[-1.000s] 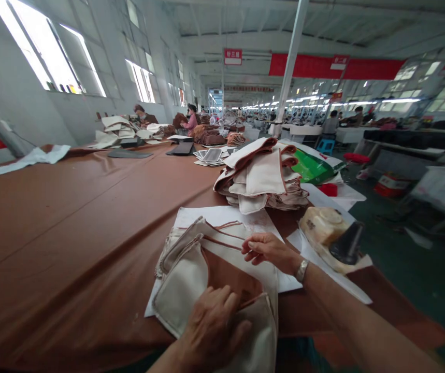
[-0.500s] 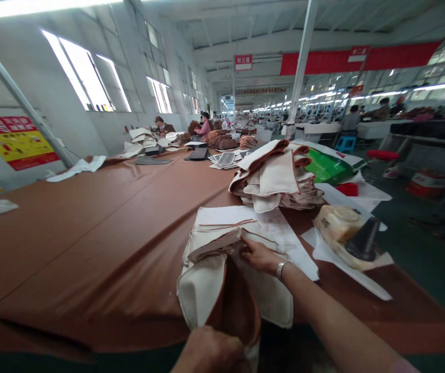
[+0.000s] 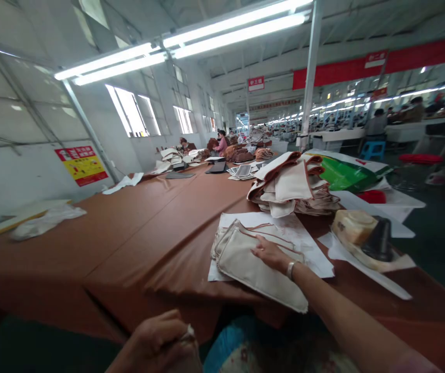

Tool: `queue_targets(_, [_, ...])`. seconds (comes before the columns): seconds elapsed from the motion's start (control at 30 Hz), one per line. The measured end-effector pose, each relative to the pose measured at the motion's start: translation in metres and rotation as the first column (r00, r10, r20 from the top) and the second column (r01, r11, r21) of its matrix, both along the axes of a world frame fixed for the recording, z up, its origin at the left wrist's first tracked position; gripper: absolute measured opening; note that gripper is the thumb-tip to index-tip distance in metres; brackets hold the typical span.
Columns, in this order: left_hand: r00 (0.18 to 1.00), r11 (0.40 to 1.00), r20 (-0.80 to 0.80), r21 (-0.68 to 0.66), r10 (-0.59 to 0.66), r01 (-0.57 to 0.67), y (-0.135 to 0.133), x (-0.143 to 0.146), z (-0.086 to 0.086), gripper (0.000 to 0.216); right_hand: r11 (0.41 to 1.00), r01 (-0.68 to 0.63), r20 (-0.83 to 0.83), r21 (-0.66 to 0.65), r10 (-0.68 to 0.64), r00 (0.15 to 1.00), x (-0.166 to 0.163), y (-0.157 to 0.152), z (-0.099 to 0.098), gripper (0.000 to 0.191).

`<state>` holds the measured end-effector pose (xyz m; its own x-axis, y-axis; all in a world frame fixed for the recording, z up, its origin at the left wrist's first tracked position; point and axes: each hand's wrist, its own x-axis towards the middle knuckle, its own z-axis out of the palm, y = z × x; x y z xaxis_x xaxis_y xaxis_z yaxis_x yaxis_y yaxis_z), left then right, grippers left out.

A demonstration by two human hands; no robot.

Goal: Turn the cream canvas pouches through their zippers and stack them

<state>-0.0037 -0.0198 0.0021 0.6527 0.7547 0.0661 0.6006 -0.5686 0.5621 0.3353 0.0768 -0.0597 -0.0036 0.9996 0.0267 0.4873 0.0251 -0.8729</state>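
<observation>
My right hand [image 3: 272, 255] lies on the top cream fabric panel [image 3: 255, 267], its fingers stretched out over the cloth and a metal band at the wrist. The panel slants over a pile of similar panels [image 3: 219, 242] with brown edges, and its lower corner reaches past the table edge. Beneath the pile is a white sheet [image 3: 317, 259]. At the bottom of the view, my left hand [image 3: 160, 339] is closed in front of the table edge. A scrap of cream fabric [image 3: 188, 334] shows between its fingers; the rest is cut off by the frame.
A taller heap of cream and brown pieces [image 3: 288, 189] stands behind the pile. On the right are a yellowish block [image 3: 354, 226], a black cone [image 3: 378, 241] and a green bag [image 3: 341, 173]. Brown sheeting [image 3: 144, 233] covers the table. Other people sit farther back.
The folded-open panel with its brown inside showing is gone from the front of the pile. My left hand has moved left, away from the pile. The view has swung left.
</observation>
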Motion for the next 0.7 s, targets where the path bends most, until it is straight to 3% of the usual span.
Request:
queue_targets(0.07, [0.995, 0.989, 0.103, -0.147, -0.005, 0.021, -0.005, 0.028, 0.017, 0.043, 0.994, -0.074, -0.059, 0.078, 0.079, 0.995, -0.011, -0.035, 0.018, 0.045])
queue_targets(0.17, [0.967, 0.928, 0.243, -0.339, -0.072, 0.155, -0.012, 0.06, 0.032, 0.045, 0.957, -0.235, -0.157, 0.171, 0.261, 0.952, -0.025, -0.098, 0.046, 0.037])
queue_targets(0.2, [0.954, 0.897, 0.28, -0.388, -0.105, 0.213, -0.014, 0.068, 0.035, 0.046, 0.926, -0.311, -0.229, 0.212, 0.357, 0.906, -0.029, -0.118, 0.054, 0.035])
queue_targets(0.3, [0.919, 0.813, 0.348, -0.47, -0.187, 0.344, -0.022, 0.085, 0.04, 0.047, 0.873, -0.402, -0.363, 0.277, 0.482, 0.797, -0.037, -0.163, 0.069, 0.034])
queue_targets(0.4, [0.917, 0.795, 0.317, -0.477, -0.243, 0.376, -0.027, 0.091, 0.049, 0.043, 0.886, -0.398, -0.452, 0.236, 0.463, 0.762, -0.042, -0.183, 0.072, 0.038])
queue_targets(0.57, [0.901, 0.864, 0.23, -0.273, -0.368, 0.423, -0.031, 0.086, 0.075, 0.033, 0.919, -0.346, -0.515, 0.189, 0.393, 0.762, -0.052, -0.191, 0.069, 0.028])
queue_targets(0.7, [0.884, 0.792, 0.277, -0.398, -0.377, 0.463, -0.03, 0.079, 0.084, 0.034, 0.892, -0.387, -0.547, 0.232, 0.449, 0.707, -0.059, -0.193, 0.069, 0.019])
